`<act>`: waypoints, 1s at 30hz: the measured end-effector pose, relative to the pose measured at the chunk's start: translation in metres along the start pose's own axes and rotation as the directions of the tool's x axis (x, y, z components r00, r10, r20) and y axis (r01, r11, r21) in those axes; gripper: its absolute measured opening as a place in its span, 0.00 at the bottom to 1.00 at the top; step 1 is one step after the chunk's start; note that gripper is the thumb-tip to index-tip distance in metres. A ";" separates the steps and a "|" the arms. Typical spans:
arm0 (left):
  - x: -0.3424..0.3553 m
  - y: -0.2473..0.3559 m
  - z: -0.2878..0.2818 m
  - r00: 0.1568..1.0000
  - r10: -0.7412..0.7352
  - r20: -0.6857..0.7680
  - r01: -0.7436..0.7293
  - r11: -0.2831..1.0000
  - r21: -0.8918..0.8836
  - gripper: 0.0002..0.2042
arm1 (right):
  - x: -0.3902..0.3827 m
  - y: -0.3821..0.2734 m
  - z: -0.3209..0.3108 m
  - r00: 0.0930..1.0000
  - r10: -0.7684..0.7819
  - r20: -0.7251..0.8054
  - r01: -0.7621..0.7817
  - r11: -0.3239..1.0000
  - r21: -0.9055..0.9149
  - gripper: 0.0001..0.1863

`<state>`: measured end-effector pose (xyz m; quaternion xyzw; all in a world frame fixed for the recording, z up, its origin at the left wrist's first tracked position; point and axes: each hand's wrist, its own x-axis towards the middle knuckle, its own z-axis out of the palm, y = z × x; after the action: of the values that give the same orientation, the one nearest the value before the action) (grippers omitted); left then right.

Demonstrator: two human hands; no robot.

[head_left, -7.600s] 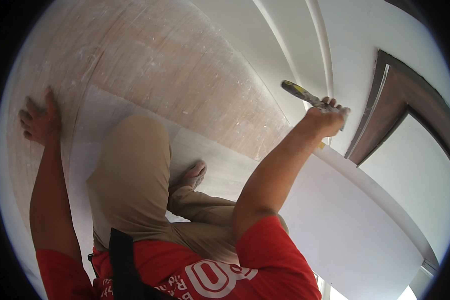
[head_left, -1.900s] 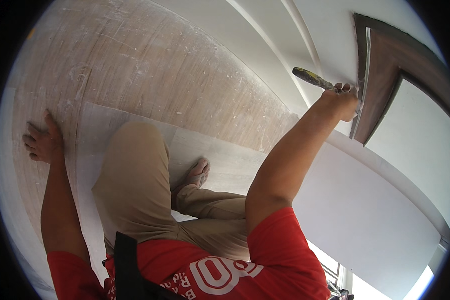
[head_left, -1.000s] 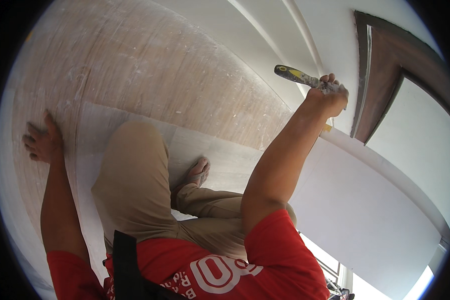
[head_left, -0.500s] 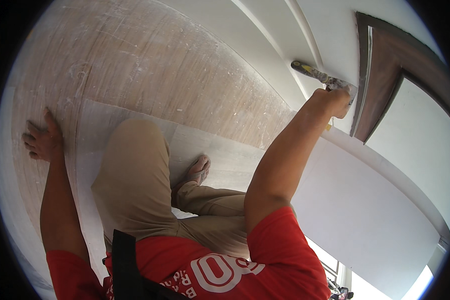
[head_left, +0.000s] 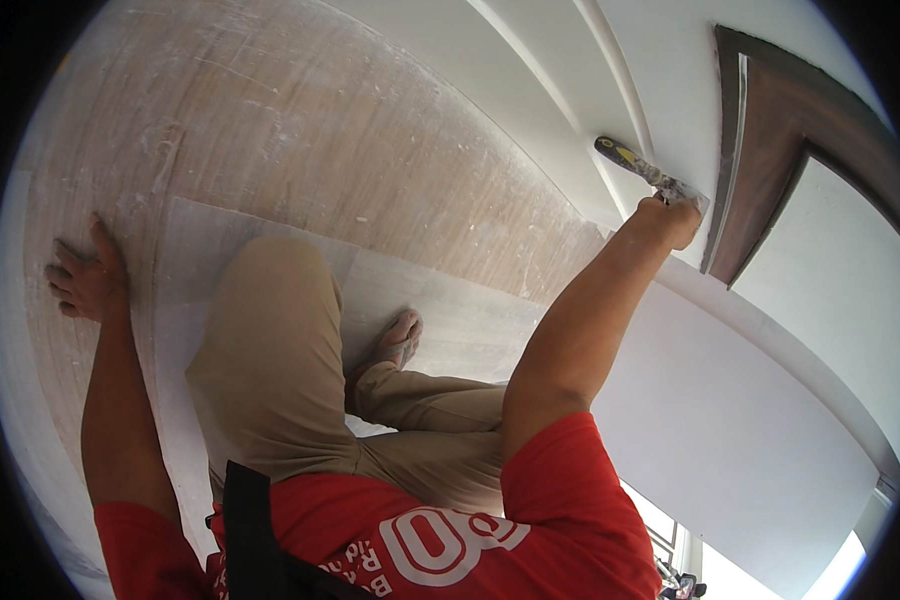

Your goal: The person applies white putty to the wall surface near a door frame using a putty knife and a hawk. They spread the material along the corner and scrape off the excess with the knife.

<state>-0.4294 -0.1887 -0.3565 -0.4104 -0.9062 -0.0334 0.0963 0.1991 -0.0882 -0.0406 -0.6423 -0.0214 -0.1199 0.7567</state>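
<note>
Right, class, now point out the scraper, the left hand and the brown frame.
Scraper (head_left: 640, 166): head view, on the handle.
Left hand (head_left: 94, 279): head view, on its back.
Brown frame (head_left: 770, 135): head view, on its brown face.

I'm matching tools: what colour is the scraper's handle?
The handle is black and yellow; best: head view.

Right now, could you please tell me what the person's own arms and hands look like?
Short red sleeves cover the upper arms, and the forearms are bare. The left hand and right hand are ungloved, and no watch or bracelet shows.
</note>
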 end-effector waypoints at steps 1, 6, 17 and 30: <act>0.000 -0.001 0.000 1.000 0.000 -0.001 0.000 1.000 0.013 0.45 | -0.002 -0.001 0.000 0.999 0.045 -0.017 -0.045 0.999 0.018 0.18; 0.001 0.003 -0.007 0.999 0.000 0.045 0.002 1.000 -0.028 0.45 | 0.019 0.001 -0.002 0.999 0.055 0.002 -0.055 0.998 0.037 0.23; 0.002 0.006 -0.011 0.997 -0.020 0.069 0.023 0.999 -0.044 0.45 | 0.011 -0.001 -0.017 0.978 0.023 0.208 -0.021 1.000 -0.015 0.28; 0.003 0.007 -0.014 0.997 -0.021 0.077 0.025 0.999 -0.046 0.45 | 0.013 0.001 -0.005 0.967 0.110 0.231 -0.141 0.982 0.124 0.19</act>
<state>-0.4235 -0.1840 -0.3422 -0.4032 -0.9128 -0.0400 0.0513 0.2109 -0.0949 -0.0398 -0.5974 -0.0736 0.0030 0.7986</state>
